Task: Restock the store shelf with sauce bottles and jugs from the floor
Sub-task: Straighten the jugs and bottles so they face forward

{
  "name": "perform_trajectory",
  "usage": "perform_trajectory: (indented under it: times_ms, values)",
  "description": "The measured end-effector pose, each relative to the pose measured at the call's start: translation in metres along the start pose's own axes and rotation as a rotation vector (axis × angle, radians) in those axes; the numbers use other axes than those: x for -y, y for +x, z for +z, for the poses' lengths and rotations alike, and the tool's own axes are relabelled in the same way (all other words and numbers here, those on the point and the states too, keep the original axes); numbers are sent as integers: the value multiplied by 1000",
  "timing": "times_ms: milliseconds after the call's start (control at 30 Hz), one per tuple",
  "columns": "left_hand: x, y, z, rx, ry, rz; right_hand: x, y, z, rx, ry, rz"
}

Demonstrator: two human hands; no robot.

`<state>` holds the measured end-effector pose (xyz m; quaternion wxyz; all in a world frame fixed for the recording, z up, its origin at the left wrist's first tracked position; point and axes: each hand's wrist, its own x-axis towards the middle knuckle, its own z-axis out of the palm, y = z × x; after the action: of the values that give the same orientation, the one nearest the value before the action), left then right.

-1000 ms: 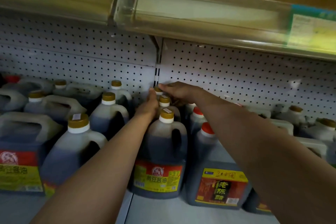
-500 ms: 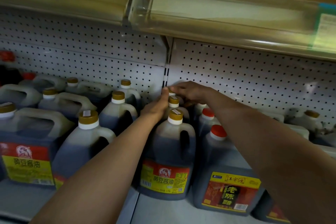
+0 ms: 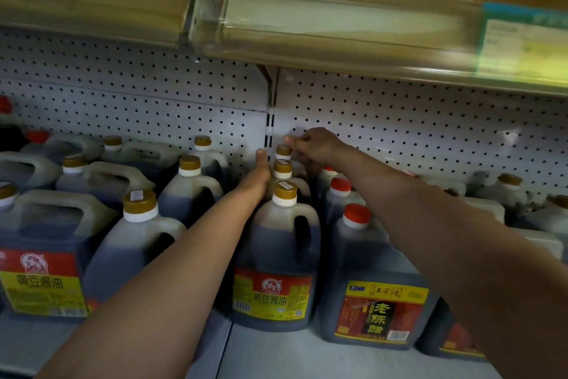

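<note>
A column of three dark soy sauce jugs with gold caps runs from the front jug (image 3: 276, 255) back to the rear jug (image 3: 283, 151) at the pegboard. Both my arms reach deep into the shelf to that rear jug. My left hand (image 3: 259, 174) lies flat against the left side of the back jugs, thumb pointing up; its fingers are hidden behind them. My right hand (image 3: 315, 146) curls over the rear jug's top, fingertips just beside its cap.
Red-capped vinegar jugs (image 3: 373, 283) stand right of the column, under my right arm. More soy jugs (image 3: 135, 243) fill the left. The upper shelf's price rail (image 3: 338, 28) hangs low overhead. The white shelf floor (image 3: 307, 357) shows in front.
The view has shifted left, showing more jugs on the left. Both hands stay at the rear jug by the pegboard, with the right hand sitting slightly higher over its cap.
</note>
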<state>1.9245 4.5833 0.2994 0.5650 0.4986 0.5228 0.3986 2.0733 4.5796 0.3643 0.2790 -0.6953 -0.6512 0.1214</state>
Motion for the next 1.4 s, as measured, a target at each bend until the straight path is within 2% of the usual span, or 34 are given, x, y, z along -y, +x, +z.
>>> perform_trajectory:
  times_ms: [100,200,267,400,567,967,1100,1167,1267,1400]
  values:
    - [-3,-19,-8,-23,-6,-33,3,-13,-5,-13,128,-18]
    - [-1,-33,-11,-38,28,-16,7,-33,-5,191,278,45]
    - [2,-36,-10,-31,33,-13,9,-43,0,247,251,35]
    - [7,-43,-12,27,10,-15,11,-55,5,146,205,-28]
    - [14,-47,-17,103,14,-8,13,-57,4,145,163,-31]
    - [18,-58,-22,148,36,26,17,-65,7,61,94,-10]
    - [26,-67,-23,95,24,37,18,-74,7,-23,61,-3]
    - [32,-75,-23,43,47,60,18,-81,5,-84,105,-1]
    - [44,-88,-25,-25,100,184,17,-96,0,-138,255,-11]
    - [57,-106,-26,-28,148,301,20,-120,-3,-184,377,-19]
